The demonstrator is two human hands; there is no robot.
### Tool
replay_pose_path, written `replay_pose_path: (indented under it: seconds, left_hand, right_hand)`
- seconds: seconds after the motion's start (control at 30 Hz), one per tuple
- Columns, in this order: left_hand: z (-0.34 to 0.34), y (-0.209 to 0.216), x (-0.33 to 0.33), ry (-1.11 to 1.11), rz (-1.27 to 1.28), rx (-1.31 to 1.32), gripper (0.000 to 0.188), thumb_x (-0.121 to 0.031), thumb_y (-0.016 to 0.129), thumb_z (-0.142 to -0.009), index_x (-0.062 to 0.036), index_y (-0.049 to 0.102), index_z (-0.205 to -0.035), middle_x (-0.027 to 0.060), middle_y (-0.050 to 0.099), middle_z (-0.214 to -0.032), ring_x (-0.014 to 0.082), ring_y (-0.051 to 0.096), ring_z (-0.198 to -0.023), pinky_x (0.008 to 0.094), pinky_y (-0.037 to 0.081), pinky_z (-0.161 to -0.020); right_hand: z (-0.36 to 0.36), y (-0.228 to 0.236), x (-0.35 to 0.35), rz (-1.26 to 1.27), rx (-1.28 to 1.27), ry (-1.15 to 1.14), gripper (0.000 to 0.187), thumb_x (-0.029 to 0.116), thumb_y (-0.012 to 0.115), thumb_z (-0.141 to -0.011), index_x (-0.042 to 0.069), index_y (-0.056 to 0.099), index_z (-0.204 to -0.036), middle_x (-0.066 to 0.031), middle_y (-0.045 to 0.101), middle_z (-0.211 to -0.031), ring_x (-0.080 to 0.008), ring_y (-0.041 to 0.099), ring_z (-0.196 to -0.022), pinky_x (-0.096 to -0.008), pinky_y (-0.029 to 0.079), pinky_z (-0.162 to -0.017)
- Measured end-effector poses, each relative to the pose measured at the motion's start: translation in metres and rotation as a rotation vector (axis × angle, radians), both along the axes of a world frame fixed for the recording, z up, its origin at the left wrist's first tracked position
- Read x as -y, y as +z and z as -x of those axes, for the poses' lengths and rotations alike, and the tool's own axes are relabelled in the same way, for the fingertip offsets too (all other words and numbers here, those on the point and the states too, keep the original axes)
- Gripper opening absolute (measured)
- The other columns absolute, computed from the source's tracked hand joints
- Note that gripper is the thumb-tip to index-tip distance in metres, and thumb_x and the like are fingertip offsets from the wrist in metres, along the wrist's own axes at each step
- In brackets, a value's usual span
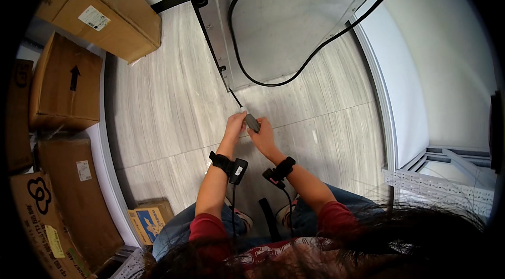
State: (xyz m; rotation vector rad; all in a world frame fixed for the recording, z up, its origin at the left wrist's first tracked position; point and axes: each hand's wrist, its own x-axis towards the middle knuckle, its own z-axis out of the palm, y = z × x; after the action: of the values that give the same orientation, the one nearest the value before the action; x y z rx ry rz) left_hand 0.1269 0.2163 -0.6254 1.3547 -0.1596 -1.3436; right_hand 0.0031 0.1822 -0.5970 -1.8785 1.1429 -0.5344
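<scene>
Both my hands meet low over the floor around a dark grey oblong piece (pixel 252 122), whose kind I cannot make out. A small light-coloured end (pixel 242 109) shows at its upper left, joined to a thin black cable (pixel 235 98). My left hand (pixel 234 124) is closed at this cable end, fingertips against the grey piece. With its fingers bent, my right hand (pixel 262 136) grips the lower right part of the grey piece. The thin cable runs up to the bottom corner of a large metal cabinet (pixel 300 26) just ahead.
A thick black cable (pixel 271 85) hangs in a loop before the cabinet. Cardboard boxes (pixel 68 79) line the left side, and a small box (pixel 150 220) lies by my left leg. Perforated metal rails (pixel 447 176) sit at the right, beside a white wall panel (pixel 392 89).
</scene>
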Motion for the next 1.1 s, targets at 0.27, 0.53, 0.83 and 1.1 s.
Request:
replay_pose_path:
  seconds: [0.27, 0.53, 0.83, 1.1]
  left_hand:
    - [0.007, -0.001, -0.003, 0.094, -0.029, -0.026, 0.032, -0.030, 0.051, -0.083, 0.0000, 0.057, -0.090, 0.0090, 0.061, -0.077, 0.0145, 0.058, -0.068, 0.0214, 0.045, -0.056]
    - [0.007, -0.002, -0.007, 0.113, -0.024, 0.078, 0.027, -0.029, 0.056, -0.080, -0.0042, 0.057, -0.068, -0.0016, 0.046, -0.054, 0.0072, 0.039, -0.045, 0.0207, 0.029, -0.040]
    - [0.009, 0.009, 0.000, 0.118, -0.020, 0.053, 0.026, -0.027, 0.057, -0.079, -0.0067, 0.055, -0.064, -0.0030, 0.044, -0.055, 0.0066, 0.036, -0.048, 0.0216, 0.027, -0.043]
    - [0.004, 0.004, -0.001, 0.098, -0.149, 0.118, 0.023, -0.027, 0.059, -0.078, -0.0084, 0.055, -0.064, -0.0024, 0.046, -0.055, 0.0069, 0.038, -0.047, 0.0207, 0.029, -0.043]
  right_hand:
    - [-0.003, -0.011, -0.006, 0.137, -0.007, 0.077, 0.037, 0.028, 0.054, -0.079, -0.004, 0.046, -0.096, -0.0126, 0.056, -0.067, -0.0241, 0.055, -0.056, -0.0334, 0.043, -0.054]
    - [-0.001, -0.005, -0.001, -0.423, -0.018, 0.037, 0.043, 0.024, 0.063, -0.071, -0.002, 0.044, -0.099, -0.0226, 0.052, -0.090, -0.0359, 0.051, -0.084, -0.0405, 0.041, -0.071]
    - [0.002, -0.003, -0.002, -0.379, 0.032, 0.029, 0.044, 0.027, 0.061, -0.073, -0.003, 0.043, -0.100, -0.0237, 0.053, -0.089, -0.0368, 0.053, -0.081, -0.0408, 0.042, -0.068]
    - [0.001, 0.006, -0.009, 0.045, 0.057, 0.020, 0.036, 0.025, 0.058, -0.076, -0.006, 0.046, -0.092, -0.0209, 0.056, -0.078, -0.0351, 0.056, -0.067, -0.0396, 0.043, -0.061]
